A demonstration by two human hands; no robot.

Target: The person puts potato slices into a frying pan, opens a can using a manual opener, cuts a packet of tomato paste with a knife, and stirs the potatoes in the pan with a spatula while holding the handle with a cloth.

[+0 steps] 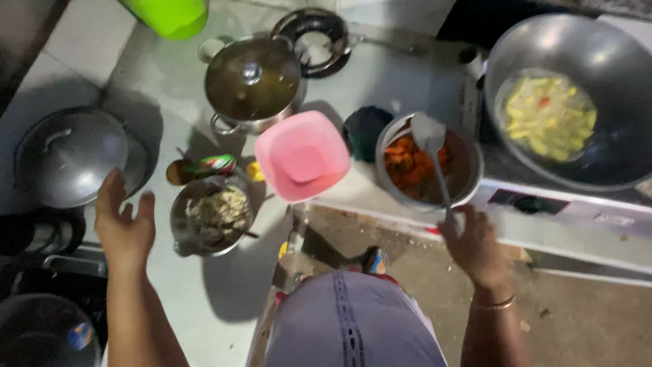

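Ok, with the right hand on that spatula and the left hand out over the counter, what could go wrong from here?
1. The right hand holds the spatula low on its handle, blade in the bowl of orange food near the counter edge; a hard push could tip it.
2. The pink bowl sits at the corner edge and might get knocked off.
3. The open left hand hovers beside the metal bowl of chopped mix; a sweep could bump it.

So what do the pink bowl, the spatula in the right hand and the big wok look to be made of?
Pink bowl: probably plastic, with an even matte colour and soft rounded corners. Spatula, held by the right hand: looks like metal, dull grey, thin handle. Wok: metal, likely aluminium or steel, with a brushed grey sheen.
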